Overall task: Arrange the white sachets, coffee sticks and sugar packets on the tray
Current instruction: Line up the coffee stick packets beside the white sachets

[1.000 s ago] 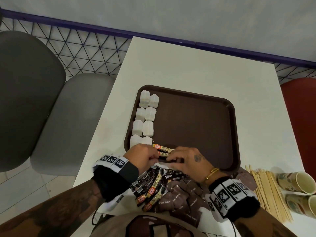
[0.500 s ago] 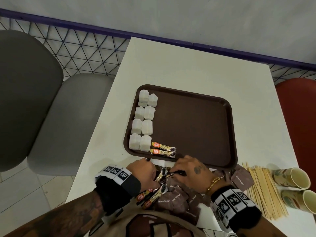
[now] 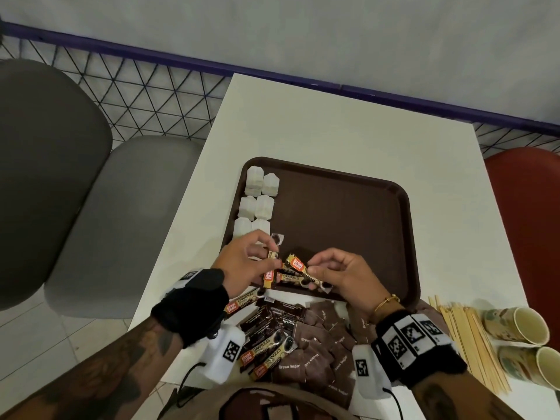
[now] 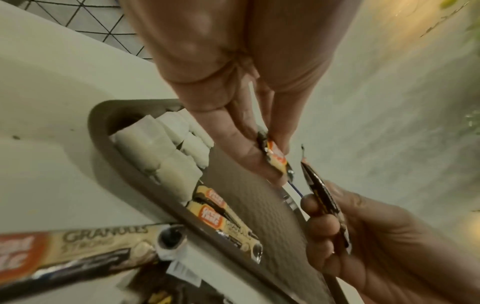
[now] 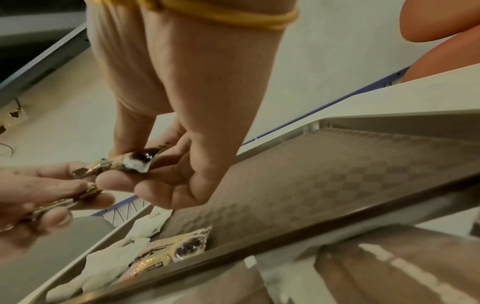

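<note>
A brown tray lies on the white table. White sachets stand in two columns along its left side. Two coffee sticks lie flat by the tray's near edge. My left hand pinches one coffee stick above the tray's near left corner. My right hand pinches another coffee stick just to the right of it. Loose coffee sticks and brown sugar packets lie in a heap on the table in front of the tray.
Wooden stirrers and two paper cups lie on their sides at the right of the table. Grey chairs stand to the left and a red chair to the right. A wire fence runs behind the table.
Both hands came back from the heap with one coffee stick each and now hold them over the tray's near left corner. Two sticks stay flat on the tray.
</note>
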The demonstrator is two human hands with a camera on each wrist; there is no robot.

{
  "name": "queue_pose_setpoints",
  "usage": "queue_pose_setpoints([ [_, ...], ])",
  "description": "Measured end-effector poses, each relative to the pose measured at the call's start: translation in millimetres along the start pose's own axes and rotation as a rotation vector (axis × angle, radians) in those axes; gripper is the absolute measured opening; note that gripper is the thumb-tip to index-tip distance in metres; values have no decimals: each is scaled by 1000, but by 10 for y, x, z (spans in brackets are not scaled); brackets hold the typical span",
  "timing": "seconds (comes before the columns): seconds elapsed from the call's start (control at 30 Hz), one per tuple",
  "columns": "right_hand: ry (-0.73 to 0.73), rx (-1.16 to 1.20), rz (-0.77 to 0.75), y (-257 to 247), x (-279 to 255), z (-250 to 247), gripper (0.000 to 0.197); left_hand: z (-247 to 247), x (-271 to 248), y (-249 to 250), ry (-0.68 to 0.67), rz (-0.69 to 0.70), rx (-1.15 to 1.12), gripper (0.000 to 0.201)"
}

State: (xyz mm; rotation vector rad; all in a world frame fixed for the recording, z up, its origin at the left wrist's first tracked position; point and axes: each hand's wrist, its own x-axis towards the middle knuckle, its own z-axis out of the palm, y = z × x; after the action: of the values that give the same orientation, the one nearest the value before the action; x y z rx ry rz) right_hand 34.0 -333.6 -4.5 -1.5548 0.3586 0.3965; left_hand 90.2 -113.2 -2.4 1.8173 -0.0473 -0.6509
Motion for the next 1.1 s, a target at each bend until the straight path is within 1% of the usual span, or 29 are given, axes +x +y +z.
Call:
queue_pose_setpoints([
  [0.03,7,30,-2,-8,21,15,15,4,16,12,-1,10,2,12],
  [0.07,14,61,3,-14,44,30,14,16,21,30,-10,1,-39,10],
  [0.13,29,93,11,-17,77,57,12,43,30,46,-36,-44,-142,11],
  [0.17,33,101,9,-12,93,66,12,52,35,45,-36,-53,-154,13],
  [0.23,41,116,6,4,112,82,10,56,42,31,-33,-58,-128,19],
  [0.3,67,109,-2,29,120,98,10,56,43,27,-64,-65,-113,26],
  [0.33,84,101,-6,40,126,101,11,58,55,22,-81,-70,-116,26],
  [0.37,95,97,-12,40,132,103,11,59,71,26,-86,-73,-120,24],
  [0.43,91,89,-28,16,148,108,16,41,120,36,-52,-76,-105,16],
  [0.5,60,17,-59,-44,165,94,25,4,184,42,-9,-62,-61,14],
  [0.57,51,-99,-86,-138,175,70,28,-38,241,61,22,-44,-48,16],
  [0.63,79,-267,-139,-222,201,59,24,-80,287,100,31,-25,-41,18],
  [0.7,111,-483,-231,-275,237,71,21,-111,330,147,24,-7,-30,18],
  [0.73,114,-552,-278,-288,258,85,20,-128,345,165,23,-6,-35,19],
  [0.77,113,-589,-311,-299,275,98,20,-145,356,173,24,-11,-48,19],
  [0.83,106,-609,-311,-309,300,97,20,-163,359,172,27,-21,-52,19],
  [0.9,78,-522,-244,-311,304,85,20,-167,336,158,45,-4,22,17],
  [1.0,-6,-101,-133,-292,289,110,20,-158,291,158,83,51,141,18],
  [1.03,-7,9,-105,-273,288,118,20,-154,282,153,84,57,131,18],
  [1.1,9,110,-78,-243,300,128,20,-141,269,146,85,59,94,18],
])
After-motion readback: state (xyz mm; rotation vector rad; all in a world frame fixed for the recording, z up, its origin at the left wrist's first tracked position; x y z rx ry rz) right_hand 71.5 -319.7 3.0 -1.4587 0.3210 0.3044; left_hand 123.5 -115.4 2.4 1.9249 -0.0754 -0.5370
